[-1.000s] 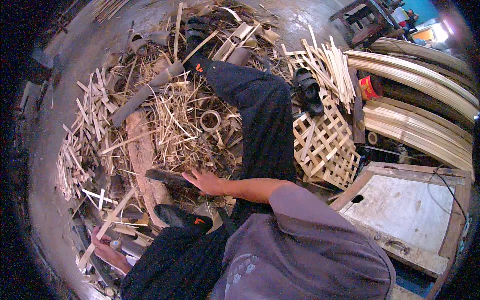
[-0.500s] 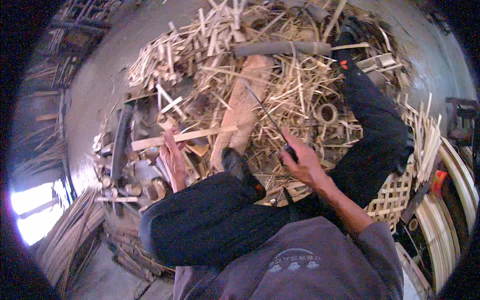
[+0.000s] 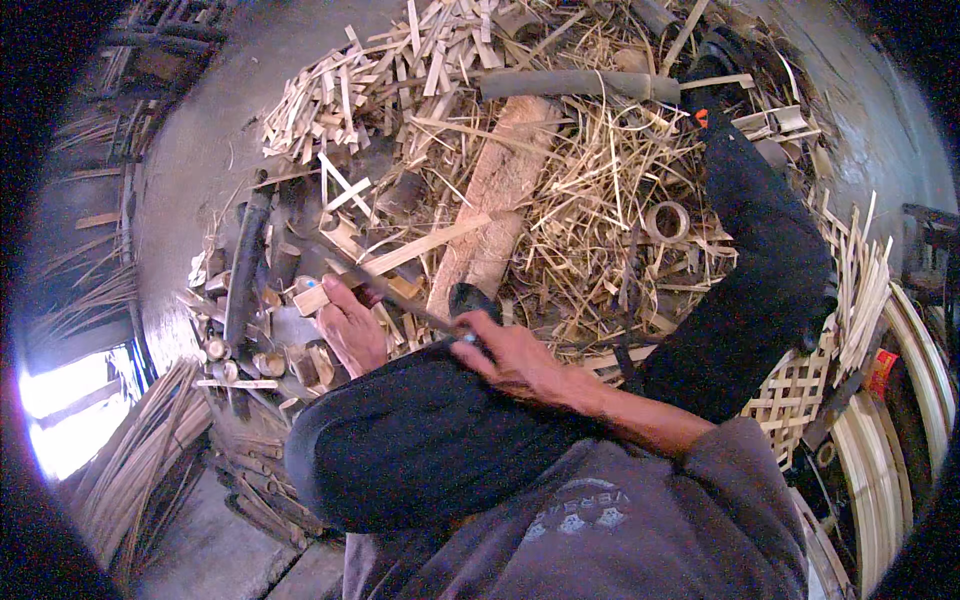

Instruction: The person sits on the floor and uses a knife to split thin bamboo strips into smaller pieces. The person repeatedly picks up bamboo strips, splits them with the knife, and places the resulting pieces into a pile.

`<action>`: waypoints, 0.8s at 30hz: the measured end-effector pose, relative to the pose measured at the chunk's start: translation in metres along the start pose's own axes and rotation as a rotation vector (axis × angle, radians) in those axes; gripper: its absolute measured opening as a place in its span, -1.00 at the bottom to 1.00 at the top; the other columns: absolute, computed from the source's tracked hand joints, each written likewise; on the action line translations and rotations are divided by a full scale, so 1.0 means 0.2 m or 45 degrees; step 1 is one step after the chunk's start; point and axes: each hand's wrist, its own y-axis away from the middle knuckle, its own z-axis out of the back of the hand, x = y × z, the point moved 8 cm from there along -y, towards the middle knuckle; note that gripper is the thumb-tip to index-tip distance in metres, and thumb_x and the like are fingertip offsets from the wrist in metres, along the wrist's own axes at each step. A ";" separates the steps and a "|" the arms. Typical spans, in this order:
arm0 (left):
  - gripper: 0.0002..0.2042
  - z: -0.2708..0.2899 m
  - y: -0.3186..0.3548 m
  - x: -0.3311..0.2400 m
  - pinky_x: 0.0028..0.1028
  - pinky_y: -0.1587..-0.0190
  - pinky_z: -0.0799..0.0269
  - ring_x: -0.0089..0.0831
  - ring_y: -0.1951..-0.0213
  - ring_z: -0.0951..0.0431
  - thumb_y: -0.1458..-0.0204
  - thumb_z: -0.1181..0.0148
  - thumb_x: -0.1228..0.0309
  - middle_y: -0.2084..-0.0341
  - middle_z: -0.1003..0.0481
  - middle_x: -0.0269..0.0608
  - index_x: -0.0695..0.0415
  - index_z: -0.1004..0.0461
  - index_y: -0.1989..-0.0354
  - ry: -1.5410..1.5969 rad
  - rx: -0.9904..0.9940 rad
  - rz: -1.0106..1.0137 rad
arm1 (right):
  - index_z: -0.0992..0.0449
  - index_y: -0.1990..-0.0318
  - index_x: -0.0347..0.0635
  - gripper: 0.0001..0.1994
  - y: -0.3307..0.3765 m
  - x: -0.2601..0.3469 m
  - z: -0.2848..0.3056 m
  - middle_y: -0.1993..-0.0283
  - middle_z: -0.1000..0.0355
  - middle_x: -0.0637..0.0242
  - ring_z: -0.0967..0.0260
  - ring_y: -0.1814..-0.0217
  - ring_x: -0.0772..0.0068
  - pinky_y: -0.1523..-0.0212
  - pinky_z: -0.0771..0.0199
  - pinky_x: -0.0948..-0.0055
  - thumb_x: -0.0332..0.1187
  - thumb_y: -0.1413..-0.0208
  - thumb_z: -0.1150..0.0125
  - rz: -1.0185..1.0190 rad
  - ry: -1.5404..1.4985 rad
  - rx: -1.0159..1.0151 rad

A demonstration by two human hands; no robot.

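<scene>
Pinched in my left hand (image 3: pixel 354 328) is a flat, pale bamboo strip (image 3: pixel 432 244), slanting up to the right. Its far end lies over a worn wooden plank (image 3: pixel 508 155). My right hand (image 3: pixel 508 358) grips a knife at my bent knee, its handle mostly hidden by my fingers. The dark, motion-blurred knife blade (image 3: pixel 408 305) points up-left and crosses in front of the strip beside my left fingers. Whether blade and strip touch, I cannot tell.
Cut bamboo pieces (image 3: pixel 318 112) are heaped at the far left, and shavings (image 3: pixel 600 180) lie right of the plank. A thick bamboo pole (image 3: pixel 570 86) lies across the plank's far end. A woven lattice (image 3: pixel 785 400) and long strips (image 3: pixel 875 480) stand at right.
My right hand and the knife have moved left, from over the plank to beside my left hand. The blade now crosses the strip. The strip's right end has tilted upward.
</scene>
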 end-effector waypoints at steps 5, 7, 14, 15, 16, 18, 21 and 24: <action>-0.34 -0.04 0.02 -0.03 -0.33 0.31 -0.62 -0.13 0.41 -0.61 -0.26 0.31 0.03 0.43 -0.52 0.20 0.60 -0.36 0.25 -0.018 0.019 0.028 | -0.34 0.11 -0.17 -0.60 -0.14 -0.35 0.05 0.47 -0.41 -0.15 -0.42 0.37 -0.22 0.37 -0.37 -0.02 0.01 -0.19 0.02 -0.153 0.019 -0.196; -0.34 -0.05 0.02 -0.03 -0.32 0.31 -0.62 -0.11 0.40 -0.61 -0.25 0.30 0.01 0.42 -0.52 0.21 0.60 -0.36 0.25 -0.020 0.018 0.046 | -0.36 0.15 -0.19 -0.59 -0.18 -0.43 0.07 0.45 -0.41 -0.17 -0.42 0.33 -0.23 0.35 -0.38 0.00 0.02 -0.19 0.04 -0.207 0.053 -0.206; -0.31 -0.06 0.03 0.00 -0.33 0.36 -0.60 -0.09 0.41 -0.61 -0.23 0.28 -0.03 0.43 -0.52 0.22 0.60 -0.36 0.27 -0.033 0.005 0.086 | -0.39 0.26 -0.29 -0.54 -0.18 -0.60 0.14 0.47 -0.39 -0.20 -0.39 0.38 -0.27 0.37 -0.36 0.01 0.04 -0.20 0.09 -0.336 0.177 -0.295; -0.31 -0.05 0.02 -0.01 -0.34 0.36 -0.60 -0.10 0.42 -0.61 -0.24 0.29 -0.02 0.44 -0.52 0.22 0.60 -0.36 0.27 -0.022 -0.005 0.074 | -0.39 0.25 -0.31 -0.52 -0.18 -0.59 0.10 0.46 -0.40 -0.20 -0.41 0.35 -0.22 0.31 -0.36 -0.01 0.05 -0.20 0.08 -0.319 0.000 -0.282; -0.32 -0.04 0.03 -0.02 -0.34 0.36 -0.60 -0.10 0.42 -0.61 -0.24 0.30 -0.01 0.44 -0.52 0.22 0.61 -0.36 0.27 -0.023 -0.009 0.067 | -0.39 0.17 -0.28 -0.46 -0.19 -0.53 0.07 0.43 -0.45 -0.17 -0.44 0.31 -0.25 0.25 -0.44 -0.06 0.12 -0.16 0.12 -0.245 0.063 -0.321; -0.32 -0.09 0.01 -0.02 -0.35 0.37 -0.60 -0.11 0.43 -0.61 -0.25 0.31 0.01 0.45 -0.52 0.23 0.61 -0.36 0.28 -0.021 0.017 0.068 | -0.41 0.20 -0.30 -0.50 -0.13 -0.38 -0.02 0.43 -0.44 -0.14 -0.43 0.28 -0.21 0.26 -0.40 0.01 0.08 -0.17 0.06 -0.087 0.016 -0.214; -0.32 -0.07 0.02 -0.04 -0.36 0.37 -0.60 -0.12 0.44 -0.61 -0.26 0.34 0.03 0.46 -0.53 0.23 0.63 -0.37 0.29 -0.043 -0.012 0.067 | -0.40 0.20 -0.27 -0.51 -0.16 -0.53 0.09 0.44 -0.45 -0.09 -0.42 0.29 -0.21 0.30 -0.39 0.02 0.08 -0.18 0.07 -0.306 0.138 -0.202; -0.32 -0.12 0.02 -0.01 -0.37 0.37 -0.61 -0.14 0.46 -0.61 -0.27 0.36 0.05 0.47 -0.53 0.23 0.64 -0.37 0.29 0.019 -0.030 0.060 | -0.37 0.16 -0.24 -0.52 -0.18 -0.75 0.22 0.44 -0.44 -0.09 -0.42 0.32 -0.22 0.32 -0.39 0.03 0.08 -0.18 0.10 -0.363 0.152 -0.429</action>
